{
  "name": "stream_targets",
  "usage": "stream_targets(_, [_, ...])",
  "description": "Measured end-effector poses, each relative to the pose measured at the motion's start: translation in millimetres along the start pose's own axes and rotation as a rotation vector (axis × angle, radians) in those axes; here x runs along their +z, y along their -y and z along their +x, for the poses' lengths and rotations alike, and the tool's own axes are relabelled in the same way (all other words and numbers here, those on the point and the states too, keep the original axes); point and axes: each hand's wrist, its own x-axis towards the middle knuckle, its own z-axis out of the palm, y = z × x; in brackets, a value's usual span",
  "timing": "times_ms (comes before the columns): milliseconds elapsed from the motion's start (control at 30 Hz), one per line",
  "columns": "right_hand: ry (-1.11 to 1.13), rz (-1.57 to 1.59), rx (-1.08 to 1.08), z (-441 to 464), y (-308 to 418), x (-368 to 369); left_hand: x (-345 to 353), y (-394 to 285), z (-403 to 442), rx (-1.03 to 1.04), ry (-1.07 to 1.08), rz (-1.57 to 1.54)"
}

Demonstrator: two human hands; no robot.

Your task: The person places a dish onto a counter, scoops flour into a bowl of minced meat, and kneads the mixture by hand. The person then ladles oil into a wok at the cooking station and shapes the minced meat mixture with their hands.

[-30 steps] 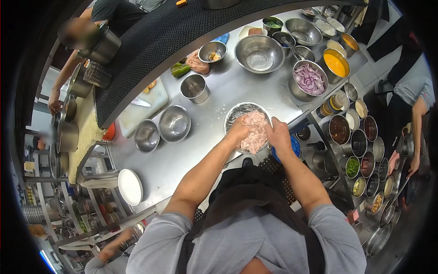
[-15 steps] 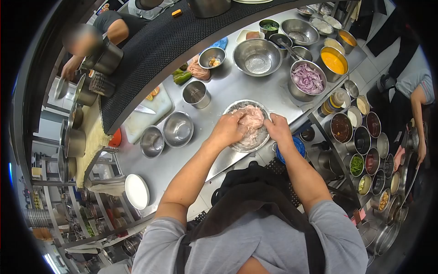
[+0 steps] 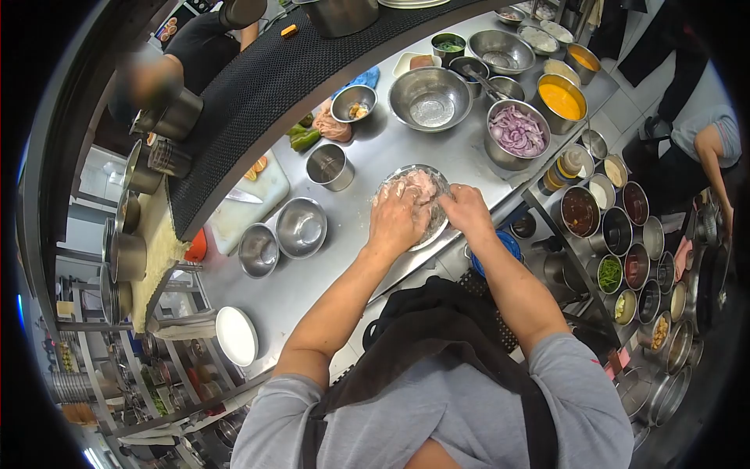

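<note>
A metal bowl (image 3: 432,238) on the near edge of the steel counter holds pale raw meat (image 3: 419,186) and white powder that looks like flour. Over the bowl's left side, my left hand (image 3: 397,219) presses on the meat with its fingers stretched out and apart; white powder coats them. My right hand (image 3: 466,209) is closed on the bowl's right rim, its thumb toward the inside.
Left of the bowl stand two small steel bowls (image 3: 301,228) and a steel pot (image 3: 330,167). A cutting board (image 3: 234,215) bears a knife (image 3: 246,197). Sliced red onions (image 3: 517,131) fill a pot at right. A co-worker (image 3: 707,144) bends at far right; another person is at upper left.
My left hand has shifted from gripping a raised lump of meat to lying spread on it, lower in the bowl. My right hand stays at the rim. The co-worker at upper left has moved an arm.
</note>
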Motion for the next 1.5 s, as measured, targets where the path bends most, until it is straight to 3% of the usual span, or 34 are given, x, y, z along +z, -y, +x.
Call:
stream_targets(100, [-0.017, -0.038, -0.017, -4, 7, -2, 4, 6, 4, -0.138, 0.061, 0.019])
stream_targets(233, [-0.039, -0.072, -0.070, -5, 5, -1, 13, 19, 3, -0.067, -0.037, 0.001])
stream_targets(433, [-0.048, -0.066, -0.061, -2, -4, -1, -11, 26, 6, -0.208, 0.071, -0.273])
stream_targets(500, [-0.053, -0.062, -0.073, -1, -5, 0, -20, 29, 7, -0.397, 0.170, -0.464])
stream_targets(633, [-0.057, -0.089, -0.068, -3, -3, 4, -26, 43, 10, -0.263, 0.180, -0.349])
stream_targets(700, [-0.047, -0.106, -0.087, -5, 2, 4, -27, 50, 16, -0.312, 0.405, -0.368])
stream_targets(733, [-0.065, -0.103, -0.136, -7, 5, 4, -26, 54, 17, -0.317, 0.400, -0.366])
stream_targets(833, [-0.089, -0.095, -0.201, -8, 12, 2, -15, 65, 16, -0.490, 0.569, -0.562])
stream_targets(900, [-0.090, -0.094, -0.214, -6, 13, 4, -2, 67, 8, -0.720, 0.592, -1.139])
stream_targets(1000, [-0.102, -0.097, -0.232, -4, 11, 7, 21, 57, 0, -0.789, 0.670, -1.363])
stream_targets(1133, [-0.108, -0.113, -0.176, 3, -12, 16, 40, 48, -8, -0.872, 0.504, -1.344])
stream_targets(1200, [-0.115, -0.108, -0.171, 10, -27, 11, 31, 48, 1, -0.816, 0.525, -1.331])
stream_targets(1300, [-0.068, -0.090, -0.087, 14, -36, 1, 10, 43, 18, -0.519, 0.333, -0.960])
stream_targets(1333, [-0.063, -0.091, -0.088, 13, -34, 0, 5, 46, 17, -0.523, 0.330, -0.960])
stream_targets(1400, [-0.081, -0.055, -0.073, 15, -25, -7, -9, 52, 22, -0.027, 0.478, -0.521])
stream_targets(1433, [-0.082, -0.052, -0.079, 15, -25, -7, -18, 54, 26, -0.160, 0.663, -0.610])
stream_targets(1500, [-0.101, -0.078, -0.155, 16, -26, -8, -36, 52, 37, -0.190, 0.624, -0.580])
